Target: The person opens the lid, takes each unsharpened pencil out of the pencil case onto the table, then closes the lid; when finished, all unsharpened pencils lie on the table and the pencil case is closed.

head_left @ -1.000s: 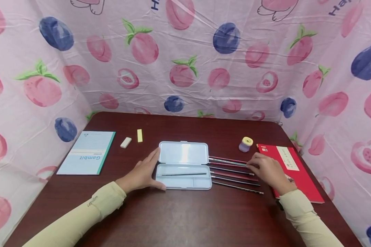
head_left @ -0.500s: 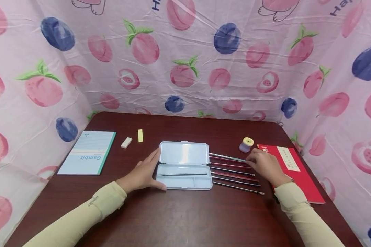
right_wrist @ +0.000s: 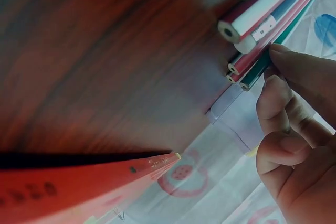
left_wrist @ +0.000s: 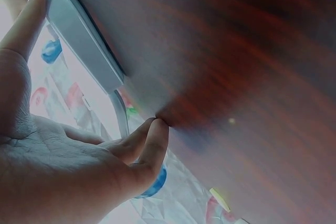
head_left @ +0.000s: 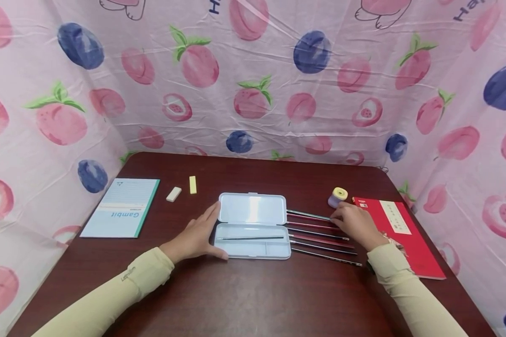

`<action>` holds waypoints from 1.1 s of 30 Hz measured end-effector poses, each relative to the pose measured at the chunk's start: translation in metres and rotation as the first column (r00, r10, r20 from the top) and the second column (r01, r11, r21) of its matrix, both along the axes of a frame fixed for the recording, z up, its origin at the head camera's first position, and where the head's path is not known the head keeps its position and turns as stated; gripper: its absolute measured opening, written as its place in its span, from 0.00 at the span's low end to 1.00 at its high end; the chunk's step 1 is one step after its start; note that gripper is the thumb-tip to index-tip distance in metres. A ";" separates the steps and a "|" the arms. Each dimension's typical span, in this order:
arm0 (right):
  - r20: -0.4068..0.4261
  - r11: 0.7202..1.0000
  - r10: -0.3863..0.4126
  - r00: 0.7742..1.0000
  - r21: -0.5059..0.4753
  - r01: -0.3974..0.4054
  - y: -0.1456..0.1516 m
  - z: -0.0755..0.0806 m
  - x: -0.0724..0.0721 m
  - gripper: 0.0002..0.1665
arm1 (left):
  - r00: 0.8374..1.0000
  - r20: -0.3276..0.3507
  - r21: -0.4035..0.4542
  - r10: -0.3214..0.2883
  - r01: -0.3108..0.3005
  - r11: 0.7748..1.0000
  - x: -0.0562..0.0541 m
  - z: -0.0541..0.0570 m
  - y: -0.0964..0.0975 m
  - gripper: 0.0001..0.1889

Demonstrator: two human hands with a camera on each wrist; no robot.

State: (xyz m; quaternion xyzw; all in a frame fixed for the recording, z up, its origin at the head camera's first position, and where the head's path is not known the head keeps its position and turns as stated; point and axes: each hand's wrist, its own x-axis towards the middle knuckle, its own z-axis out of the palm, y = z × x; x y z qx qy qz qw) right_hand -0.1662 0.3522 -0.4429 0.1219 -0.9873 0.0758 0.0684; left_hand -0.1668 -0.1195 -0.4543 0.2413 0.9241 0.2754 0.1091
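A pale blue pencil case (head_left: 253,241) lies open on the table, one silvery pencil (head_left: 250,238) inside it. My left hand (head_left: 196,236) rests along the case's left side, thumb by the near corner and fingers by the lid; in the left wrist view the thumb (left_wrist: 26,24) touches the case wall. To the right of the case, several pencils (head_left: 322,239) lie side by side. With thumb and forefinger, my right hand (head_left: 356,224) pinches the end of a dark green pencil (right_wrist: 255,72) at the far side of that row. Its other end is by the lid.
Behind my right hand stands a small purple-and-yellow object (head_left: 337,197). A red notebook (head_left: 409,238) lies at the right. On the left are a blue notebook (head_left: 120,208), a white eraser (head_left: 174,194) and a yellow strip (head_left: 192,185). A fruit-print cloth (head_left: 261,70) surrounds the table.
My right hand has moved slightly back and left, carrying the green pencil to the far side of the row, beyond a red one. My left hand stays in place.
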 end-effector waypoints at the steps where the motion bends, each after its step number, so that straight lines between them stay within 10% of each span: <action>1: -0.002 1.000 0.003 1.000 0.003 -0.003 0.000 0.000 0.000 0.06 | 1.000 -0.001 -0.001 0.000 0.000 1.000 0.000 0.000 0.000 0.79; 22: -0.034 1.000 -0.016 0.999 0.021 0.017 -0.002 -0.004 -0.007 0.07 | 1.000 0.006 0.006 0.001 -0.001 1.000 -0.001 -0.003 -0.001 0.79; 33: -0.210 0.993 0.075 0.975 -0.069 -0.091 -0.049 0.007 0.010 0.08 | 1.000 0.010 0.007 -0.001 0.001 1.000 -0.001 -0.002 -0.001 0.79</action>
